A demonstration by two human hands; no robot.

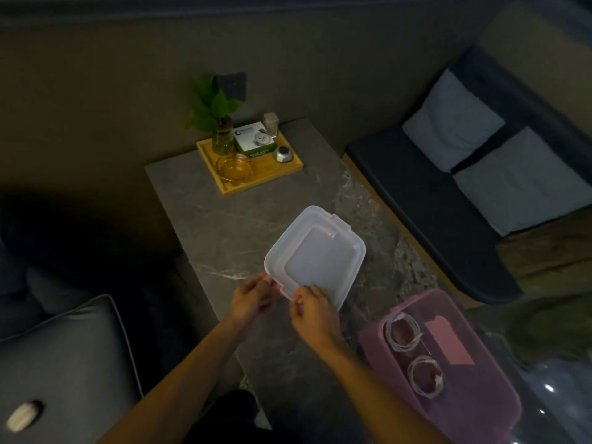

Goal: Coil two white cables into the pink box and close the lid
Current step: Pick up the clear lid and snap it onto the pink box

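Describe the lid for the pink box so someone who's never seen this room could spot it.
On the grey marble table, look between the wooden tray and the open pink box. The lid is the translucent white square both hands grip by its near corner.

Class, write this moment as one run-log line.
cables: both coiled in box | lid: off, over table | left hand, right hand: gripping lid's near edge | next: probably close box

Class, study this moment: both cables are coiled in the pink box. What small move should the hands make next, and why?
Probably carry the lid rightward over the pink box. Both hands, left and right, grip the lid's near edge, the two coiled cables lie inside, and the box stands open.
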